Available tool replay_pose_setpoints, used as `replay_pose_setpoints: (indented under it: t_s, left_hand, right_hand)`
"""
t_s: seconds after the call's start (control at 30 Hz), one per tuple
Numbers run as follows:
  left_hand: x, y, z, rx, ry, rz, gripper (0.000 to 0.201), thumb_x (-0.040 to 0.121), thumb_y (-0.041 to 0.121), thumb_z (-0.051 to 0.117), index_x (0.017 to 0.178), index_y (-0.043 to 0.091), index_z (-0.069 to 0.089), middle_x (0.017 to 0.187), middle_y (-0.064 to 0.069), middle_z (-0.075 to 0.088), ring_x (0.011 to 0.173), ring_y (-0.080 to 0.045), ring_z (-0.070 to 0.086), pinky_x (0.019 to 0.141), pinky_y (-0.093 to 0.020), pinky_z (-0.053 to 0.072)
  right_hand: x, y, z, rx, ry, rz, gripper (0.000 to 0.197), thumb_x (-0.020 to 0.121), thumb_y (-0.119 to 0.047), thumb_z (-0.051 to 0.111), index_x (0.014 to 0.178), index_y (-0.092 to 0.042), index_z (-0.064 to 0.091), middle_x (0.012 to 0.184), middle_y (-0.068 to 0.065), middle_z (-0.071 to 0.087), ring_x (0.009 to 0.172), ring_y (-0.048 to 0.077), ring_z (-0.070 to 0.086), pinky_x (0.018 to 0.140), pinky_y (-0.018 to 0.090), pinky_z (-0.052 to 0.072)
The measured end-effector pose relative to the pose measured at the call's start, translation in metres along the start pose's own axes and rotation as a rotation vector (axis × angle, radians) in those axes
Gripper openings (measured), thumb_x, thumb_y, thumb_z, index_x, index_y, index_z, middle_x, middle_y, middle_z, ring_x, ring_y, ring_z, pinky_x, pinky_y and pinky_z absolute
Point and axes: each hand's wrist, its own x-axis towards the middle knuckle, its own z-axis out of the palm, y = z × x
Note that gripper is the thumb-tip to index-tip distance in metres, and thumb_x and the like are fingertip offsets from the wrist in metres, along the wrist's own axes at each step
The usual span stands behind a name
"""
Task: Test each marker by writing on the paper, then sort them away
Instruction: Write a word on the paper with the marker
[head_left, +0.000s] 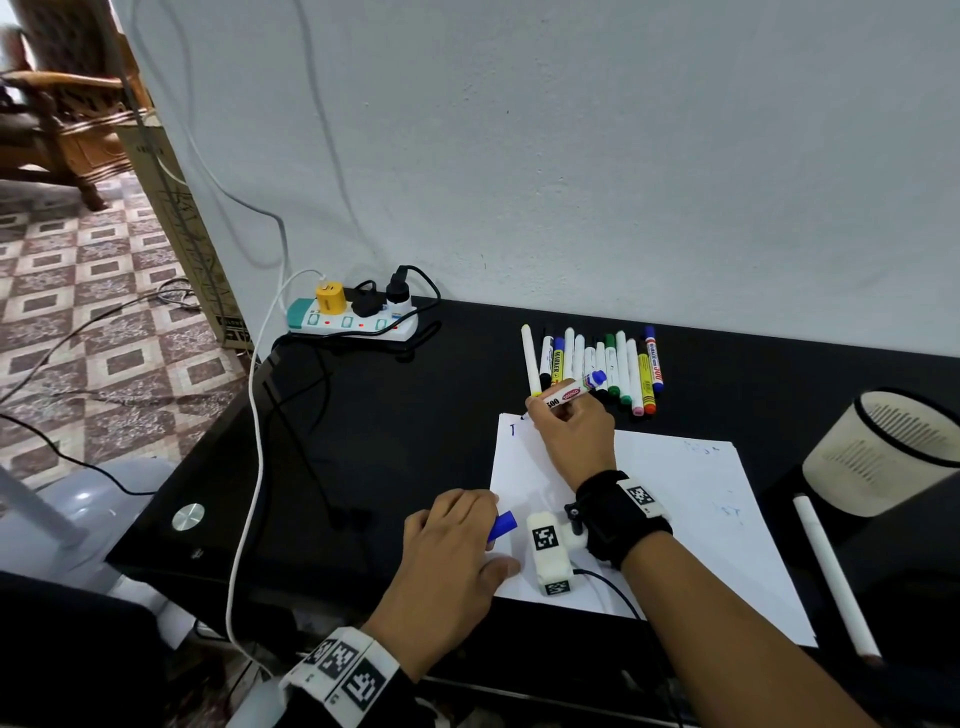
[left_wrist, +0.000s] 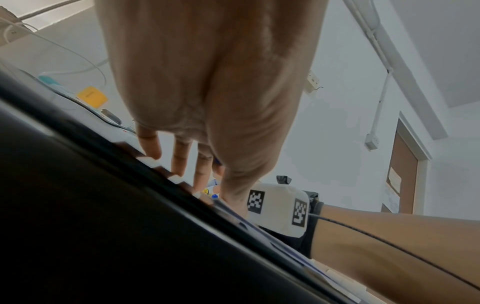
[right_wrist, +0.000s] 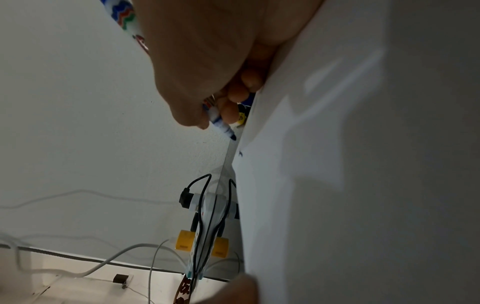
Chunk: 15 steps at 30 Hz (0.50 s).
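A white sheet of paper (head_left: 675, 509) lies on the black table (head_left: 395, 447). My right hand (head_left: 540, 405) grips an uncapped blue marker (head_left: 569, 392) with a white and red label. Its tip (right_wrist: 232, 136) hovers just off the paper's far left corner, beside a small blue mark (head_left: 513, 430). My left hand (head_left: 467, 535) rests at the paper's left edge and holds the blue cap (head_left: 501, 525), which sticks out between thumb and forefinger. A row of several capped markers (head_left: 608, 364) lies behind the paper, near the wall.
A beige mesh cup (head_left: 883, 452) with a black rim stands at the right, with a long white pen (head_left: 831, 571) lying beside it. A power strip (head_left: 353, 317) with plugs and trailing cables sits at the back left. The table's left edge drops to a tiled floor.
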Motion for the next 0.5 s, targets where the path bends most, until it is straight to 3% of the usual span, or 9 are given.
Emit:
replay_pose_setpoints:
  t_s: [0.17, 0.27, 0.4, 0.5]
  left_hand:
    - [0.0002, -0.0007, 0.0006, -0.001, 0.002, 0.000, 0.045, 0.093, 0.048, 0.053, 0.132, 0.032, 0.039, 0.134, 0.022, 0.035, 0.130, 0.000, 0.023, 0.097, -0.021, 0.012]
    - [0.0003, -0.0010, 0.0014, 0.001, 0.009, 0.009, 0.043, 0.093, 0.048, 0.054, 0.130, 0.032, 0.040, 0.131, 0.023, 0.035, 0.128, 0.002, 0.024, 0.096, -0.021, 0.013]
    - [0.0000, -0.0011, 0.0015, 0.000, 0.013, 0.012, 0.041, 0.092, 0.047, 0.055, 0.128, 0.032, 0.041, 0.131, 0.022, 0.037, 0.126, 0.002, 0.025, 0.095, -0.021, 0.013]
    - [-0.0001, -0.0011, 0.0017, 0.000, 0.012, 0.012, 0.043, 0.092, 0.047, 0.055, 0.130, 0.031, 0.041, 0.132, 0.022, 0.037, 0.128, 0.002, 0.025, 0.096, -0.021, 0.012]
  right_hand:
    - [-0.0015, -0.0012, 0.0005, -0.021, -0.038, -0.005, 0.035, 0.088, -0.030, 0.073, 0.072, 0.000, 0.067, 0.065, 0.008, 0.070, 0.061, 0.020, 0.063, 0.050, 0.010, 0.040]
    - [-0.0029, -0.0024, -0.0006, -0.023, -0.047, -0.010, 0.030, 0.087, -0.026, 0.071, 0.072, -0.001, 0.065, 0.065, 0.010, 0.069, 0.056, 0.016, 0.056, 0.050, 0.011, 0.038]
    - [-0.0038, -0.0050, -0.0019, -0.036, -0.046, -0.015, 0.029, 0.088, -0.025, 0.070, 0.071, -0.002, 0.064, 0.060, 0.003, 0.065, 0.055, 0.015, 0.056, 0.051, 0.011, 0.040]
    - [-0.0053, -0.0072, -0.0027, -0.043, -0.064, -0.002, 0.030, 0.086, -0.020, 0.069, 0.063, -0.006, 0.054, 0.054, -0.004, 0.054, 0.049, 0.010, 0.046, 0.048, 0.012, 0.038]
